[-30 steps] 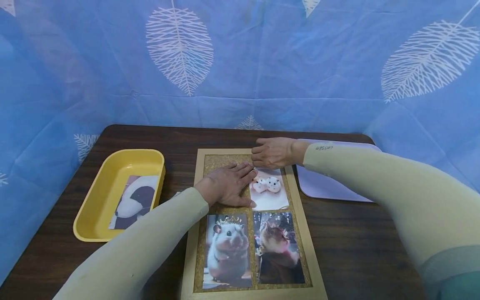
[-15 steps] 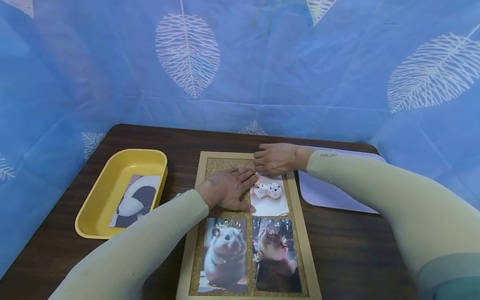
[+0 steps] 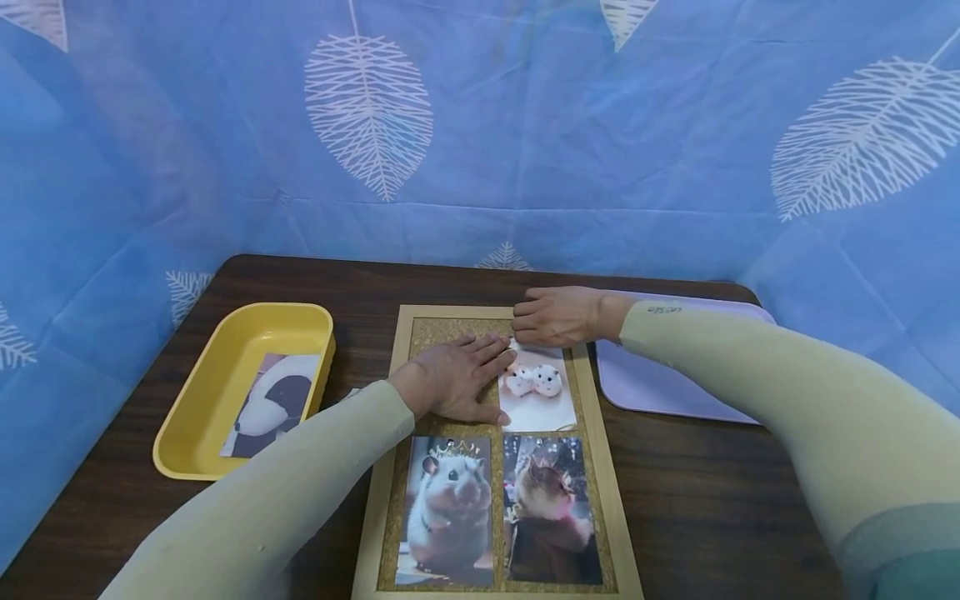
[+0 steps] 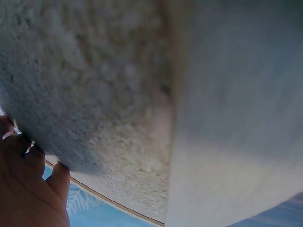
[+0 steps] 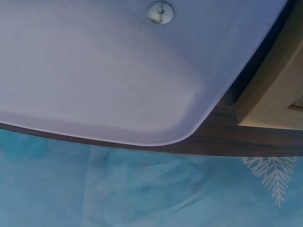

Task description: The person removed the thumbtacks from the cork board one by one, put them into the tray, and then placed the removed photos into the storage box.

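Observation:
My left hand (image 3: 461, 379), fingers spread nearly straight, presses on the cork board (image 3: 438, 329) and the left edge of a photo of two white hamsters (image 3: 540, 408). The left wrist view shows the left hand (image 4: 31, 194) at lower left against the cork. My right hand (image 3: 558, 317), its fingers bent, rests at that photo's top edge by the board's upper right. Whatever its fingertips hold or touch is hidden. Below, side by side on the board, lie a photo of a crowned white hamster (image 3: 450, 521) and a photo of a brown rodent (image 3: 551, 517).
A yellow tray (image 3: 183, 417) at left holds a photo with a white curved shape (image 3: 273, 404). Under my right forearm lies a lilac tray (image 3: 667, 392); one thumbtack (image 5: 160, 13) shows in it. The board's wooden frame (image 3: 611, 492) stands raised on the dark table (image 3: 697, 492).
The head view has shifted slightly, moving the whole scene. Both hands keep their places on the photo, with hardly any change in the right hand's fingers.

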The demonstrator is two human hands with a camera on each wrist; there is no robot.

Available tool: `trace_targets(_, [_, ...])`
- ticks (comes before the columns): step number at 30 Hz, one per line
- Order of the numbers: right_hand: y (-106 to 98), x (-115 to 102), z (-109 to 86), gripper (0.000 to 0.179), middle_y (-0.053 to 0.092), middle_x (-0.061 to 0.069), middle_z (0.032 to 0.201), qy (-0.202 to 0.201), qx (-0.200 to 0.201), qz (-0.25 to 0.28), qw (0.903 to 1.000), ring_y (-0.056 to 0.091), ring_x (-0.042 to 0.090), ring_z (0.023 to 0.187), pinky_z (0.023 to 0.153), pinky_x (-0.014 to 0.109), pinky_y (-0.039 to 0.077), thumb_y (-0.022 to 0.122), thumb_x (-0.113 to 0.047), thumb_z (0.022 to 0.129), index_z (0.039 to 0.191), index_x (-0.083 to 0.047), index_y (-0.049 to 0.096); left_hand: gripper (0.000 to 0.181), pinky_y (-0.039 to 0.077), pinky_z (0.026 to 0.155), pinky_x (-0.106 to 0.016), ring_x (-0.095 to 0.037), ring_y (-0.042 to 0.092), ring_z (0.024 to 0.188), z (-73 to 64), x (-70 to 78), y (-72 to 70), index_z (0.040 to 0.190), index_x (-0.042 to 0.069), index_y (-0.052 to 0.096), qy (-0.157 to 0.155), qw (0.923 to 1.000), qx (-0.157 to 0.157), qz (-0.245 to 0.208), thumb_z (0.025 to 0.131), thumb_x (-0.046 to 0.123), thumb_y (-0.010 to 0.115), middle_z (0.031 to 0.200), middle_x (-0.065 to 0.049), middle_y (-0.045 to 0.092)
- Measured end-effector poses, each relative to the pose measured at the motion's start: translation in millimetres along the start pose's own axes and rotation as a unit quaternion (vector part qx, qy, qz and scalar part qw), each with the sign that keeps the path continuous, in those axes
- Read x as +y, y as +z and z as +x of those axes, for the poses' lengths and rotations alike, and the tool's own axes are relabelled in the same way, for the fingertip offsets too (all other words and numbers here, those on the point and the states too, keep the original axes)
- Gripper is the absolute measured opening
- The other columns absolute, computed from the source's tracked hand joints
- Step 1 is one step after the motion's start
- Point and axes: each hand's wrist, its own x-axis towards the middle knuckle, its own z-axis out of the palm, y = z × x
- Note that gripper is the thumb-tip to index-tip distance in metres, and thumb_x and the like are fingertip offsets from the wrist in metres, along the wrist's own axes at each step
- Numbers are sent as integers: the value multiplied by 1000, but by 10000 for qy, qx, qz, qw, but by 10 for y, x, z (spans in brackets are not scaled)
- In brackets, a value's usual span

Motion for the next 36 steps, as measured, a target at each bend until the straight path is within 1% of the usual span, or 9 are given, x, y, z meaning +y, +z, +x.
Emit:
trace_targets(3, [-28,-2,16,27,64,3,134,-3,-50,43,10000,57,24,121,95,46,48,50,-31,113,131,-16,63,105,14,134,-40,-18,3,165,6,-1,4,171,25,2,-8,10000,-29,19,93,91,28,179,1,-1])
trace_targets(8, [-47,5,59,26,65,4,128,-23,31,58,10000,58,24,115,91,44,47,51,-33,113,127,-16,64,106,14,134,-39,-17,3,165,22,-5,7,171,25,3,-6,10000,-44,14,93,91,28,179,1,0])
trace_targets(13, [-40,7,83,23,65,3,121,-31,63,44,10000,57,23,109,88,43,47,52,-33,112,121,-16,65,105,13,134,-41,-17,3,165,25,-1,-10,172,24,6,-11,9993,-72,-358,94,89,33,179,0,2])
trace_targets(17, [-18,4,82,21,64,3,116,7,157,174,9997,55,23,104,86,42,45,53,-32,112,116,-16,64,104,12,134,-42,-17,2,165,19,15,-21,172,24,8,-64,9979,-37,-638,94,89,33,179,0,3])
trace_targets(24, [-21,7,85,20,65,4,116,23,252,298,9992,56,24,104,85,43,45,52,-30,112,116,-15,65,110,10,135,-44,-20,0,166,14,52,-3,172,21,6,-98,9984,-72,-560,91,91,33,179,-2,1])
trace_targets(26, [-34,11,92,21,65,4,119,14,231,285,9993,57,24,108,89,44,47,53,-31,111,119,-15,65,110,10,135,-44,-20,-1,165,18,54,-1,172,21,5,-123,9985,-98,-533,91,91,33,179,-2,0])
trace_targets(28, [-46,16,101,25,66,4,124,-16,189,241,9995,58,24,114,96,46,48,52,-32,111,123,-16,66,111,10,134,-44,-20,-1,165,21,53,-1,172,21,4,-134,9985,-121,-518,91,92,33,179,-2,0])
trace_targets(32, [-52,26,121,30,67,4,131,-117,153,136,9997,58,25,125,111,52,44,50,-34,112,130,-16,66,112,11,134,-45,-20,0,165,23,46,-1,172,21,5,-116,9986,-110,-507,91,92,33,179,-2,0])
trace_targets(36, [-57,32,138,30,69,5,129,-178,177,71,9997,57,27,125,114,53,42,48,-33,112,127,-15,67,112,12,134,-45,-20,0,165,26,38,1,172,21,6,-87,9987,-64,-505,90,92,34,179,-2,0])
